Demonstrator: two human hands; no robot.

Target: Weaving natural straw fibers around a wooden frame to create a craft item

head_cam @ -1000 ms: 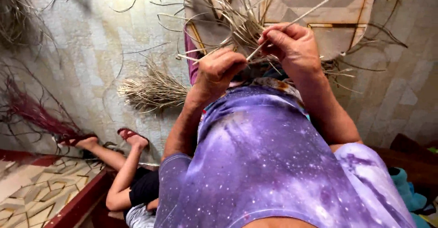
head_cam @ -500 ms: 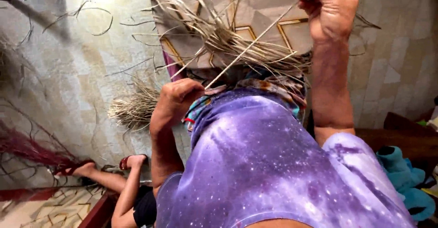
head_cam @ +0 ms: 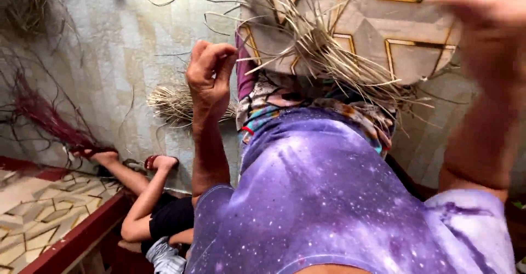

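A woven piece with many loose dry straw strips (head_cam: 323, 52) lies on my lap, over a patterned cloth (head_cam: 263, 101) and my purple shirt. My left hand (head_cam: 211, 74) is raised just left of the straw, with its fingers curled in and the tips pinched together. I see nothing between them. My right hand (head_cam: 485, 16) is lifted high at the upper right, close to the camera and blurred. Whether it holds a strip cannot be seen.
A pale straw bundle (head_cam: 175, 104) lies on the tiled floor left of my lap. A red-dyed bundle (head_cam: 41, 118) lies further left. Another person's legs in red sandals (head_cam: 137, 178) stretch out at lower left, by a red-edged step (head_cam: 71, 241). A hexagon-patterned surface (head_cam: 405, 11) lies ahead.
My right hand has swung further up and right, towards the camera. The long strip stretched between both hands is no longer visible. My left hand has risen from the lap.
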